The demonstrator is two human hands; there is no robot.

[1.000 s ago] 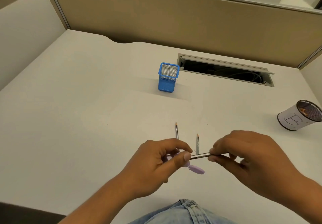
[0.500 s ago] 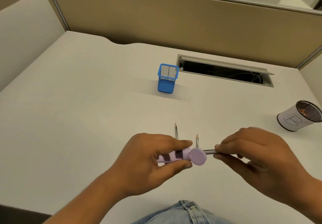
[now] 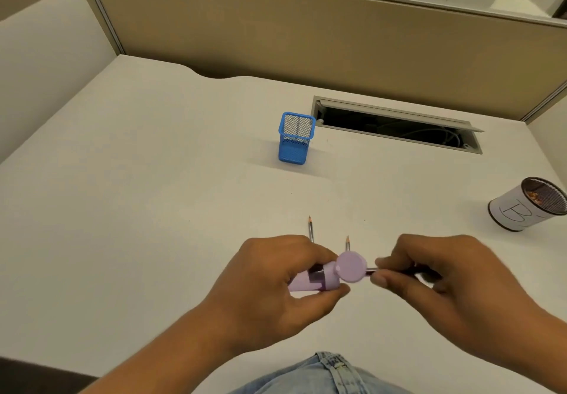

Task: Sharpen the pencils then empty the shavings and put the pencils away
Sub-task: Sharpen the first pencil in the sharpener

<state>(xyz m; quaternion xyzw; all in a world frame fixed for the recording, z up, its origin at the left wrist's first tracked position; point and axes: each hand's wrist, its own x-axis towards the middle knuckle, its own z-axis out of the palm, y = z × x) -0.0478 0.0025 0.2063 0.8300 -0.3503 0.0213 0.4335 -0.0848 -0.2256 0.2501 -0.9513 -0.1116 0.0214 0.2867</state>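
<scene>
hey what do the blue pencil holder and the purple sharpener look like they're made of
The blue pencil holder looks like painted metal mesh: its walls are a fine see-through grid with a solid rim, though coated plastic can't be ruled out. The purple sharpener, held in the left hand, looks like smooth matte plastic: uniform pastel colour, rounded moulded shape, and a darker window in its side.

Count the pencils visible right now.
3. Two lie on the desk beyond the hands, tips pointing away: left pencil, right pencil. The third pencil is in the right hand, entering the purple sharpener held by the left hand. The blue mesh holder could hide more.
</scene>
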